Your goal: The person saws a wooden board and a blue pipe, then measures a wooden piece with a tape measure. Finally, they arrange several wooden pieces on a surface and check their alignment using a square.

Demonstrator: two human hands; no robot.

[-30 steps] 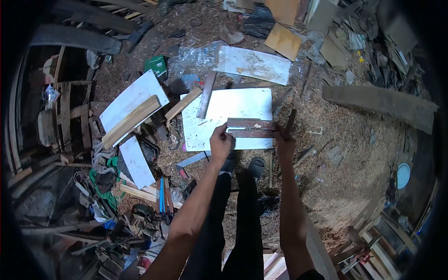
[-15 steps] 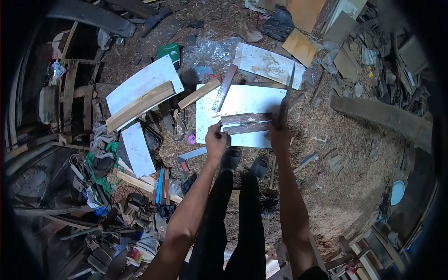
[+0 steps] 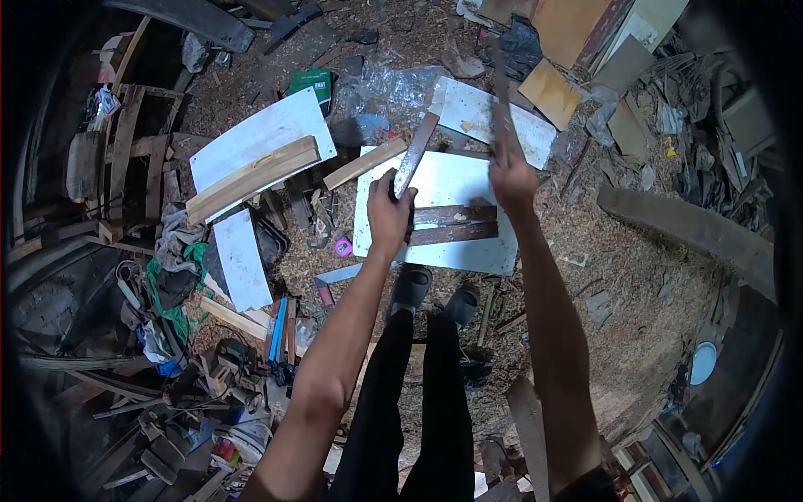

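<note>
Left hand (image 3: pixel 389 213) gripped grey flat strip (image 3: pixel 416 156); right hand (image 3: pixel 511 174) gripped dark stick (image 3: pixel 500 100). Two brown wooden slats (image 3: pixel 453 224) lay on white rectangular board (image 3: pixel 456 180), near its front edge; pale plank (image 3: pixel 365 163) touched board's back-left corner.

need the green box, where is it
In the head view, the green box lies on the sawdust floor upper left of centre, just above the tilted white board, beside the clear plastic sheet.

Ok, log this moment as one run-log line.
left hand: on dark wood strips | right hand: gripping raised stick | strips on white board
</note>
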